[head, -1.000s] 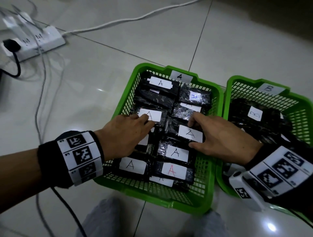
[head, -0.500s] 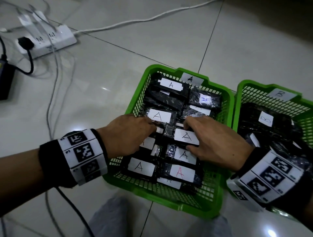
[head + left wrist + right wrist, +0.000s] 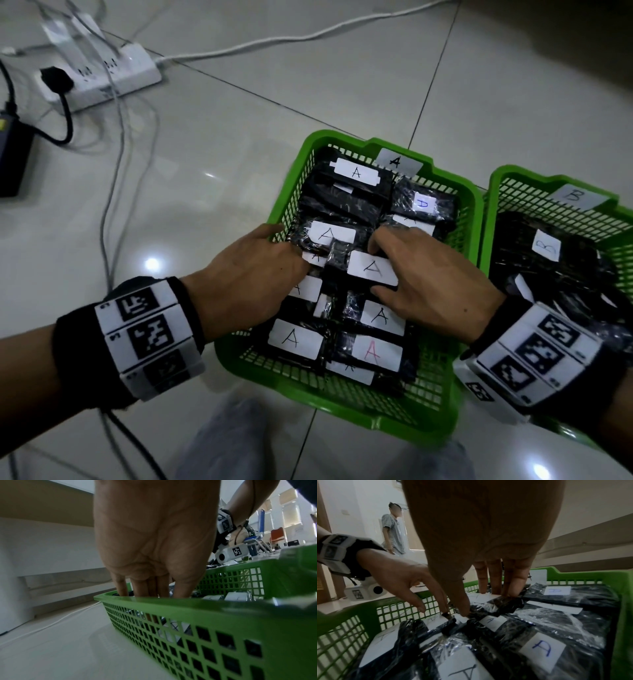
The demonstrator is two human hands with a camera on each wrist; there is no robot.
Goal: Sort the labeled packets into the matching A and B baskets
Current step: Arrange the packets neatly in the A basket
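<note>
The right hand (image 3: 481,536) reaches down into the green basket (image 3: 623,615), thumb and fingers (image 3: 513,582) pinching a black packet (image 3: 501,605) at its two ends. The left hand (image 3: 402,580) comes in from the left, fingertips down on a neighbouring packet's A label (image 3: 435,622). Black packets with white A labels fill the basket, one A in blue (image 3: 541,650). Behind, a person in a checked shirt (image 3: 392,532) stands by a doorway.
</note>
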